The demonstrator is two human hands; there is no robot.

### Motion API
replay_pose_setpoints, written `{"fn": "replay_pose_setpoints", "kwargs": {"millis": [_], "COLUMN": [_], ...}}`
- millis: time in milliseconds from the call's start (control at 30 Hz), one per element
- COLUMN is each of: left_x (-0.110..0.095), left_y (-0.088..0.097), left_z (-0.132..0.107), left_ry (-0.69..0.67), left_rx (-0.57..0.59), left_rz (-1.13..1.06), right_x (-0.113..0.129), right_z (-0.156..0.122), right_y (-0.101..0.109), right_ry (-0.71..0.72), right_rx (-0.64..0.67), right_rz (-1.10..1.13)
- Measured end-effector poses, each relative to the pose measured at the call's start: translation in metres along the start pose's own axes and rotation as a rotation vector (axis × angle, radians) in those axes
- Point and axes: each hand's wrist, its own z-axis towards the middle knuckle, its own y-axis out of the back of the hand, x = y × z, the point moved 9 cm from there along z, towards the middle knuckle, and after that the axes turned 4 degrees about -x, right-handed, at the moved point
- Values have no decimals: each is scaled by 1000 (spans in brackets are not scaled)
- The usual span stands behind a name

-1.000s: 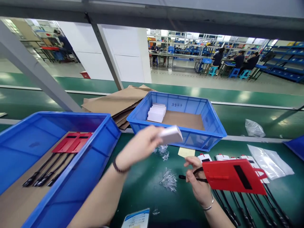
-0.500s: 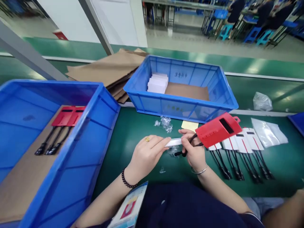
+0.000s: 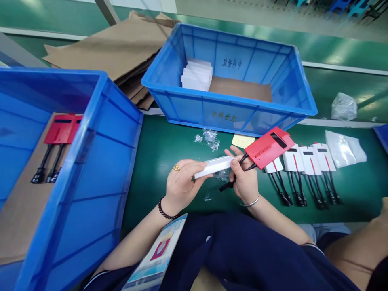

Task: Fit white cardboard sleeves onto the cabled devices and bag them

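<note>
My left hand (image 3: 184, 184) grips the left end of a white plastic cover (image 3: 216, 165), held on edge above the table. The cover's right end rests at the thumb of my right hand (image 3: 246, 182). That hand also holds the black cables (image 3: 246, 159) of a red plastic housing (image 3: 269, 148) with a dark window. The housing hangs out to the right of my fingers, face up, and one black cable end points left below my thumb. Part of the cables is hidden by my fingers. White units with black cables (image 3: 309, 161) lie in a row to the right.
A blue bin (image 3: 233, 115) holding stacked white covers (image 3: 196, 76) stands behind my hands. At left, another blue bin (image 3: 100, 161) contains red units (image 3: 60, 129) on cardboard. Clear plastic scraps (image 3: 211, 139), yellow paper (image 3: 242, 140) and plastic bags (image 3: 344, 149) are nearby. A person's arm shows at right.
The view has tipped downward. The white cover has turned to show more of its broad side, and my left hand has shifted toward its left end. The red housing stays by my right hand.
</note>
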Motion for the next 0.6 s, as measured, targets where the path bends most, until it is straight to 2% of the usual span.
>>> {"fn": "replay_pose_setpoints", "kwargs": {"millis": [133,267,333,467,600], "left_x": [17,39,45,52,73], "left_y": [-1,6,7,-5,-19], "left_z": [-3,-6,-8,-13,-32], "left_ry": [118,197,206,286,591], "left_rx": [-43,-266,-311,-176,-79], "left_rz": [-98,-214,-217,-283,-388], "right_x": [-4,-6,-3,3,5], "right_z": [-2,2,4,5,2], "right_y": [-2,-11,-12,-12,-13], "right_ry": [-65,-101,-75,-17,17], "right_rx": [4,27,3,-38,-13], "right_rz": [31,113,147,158,110]}}
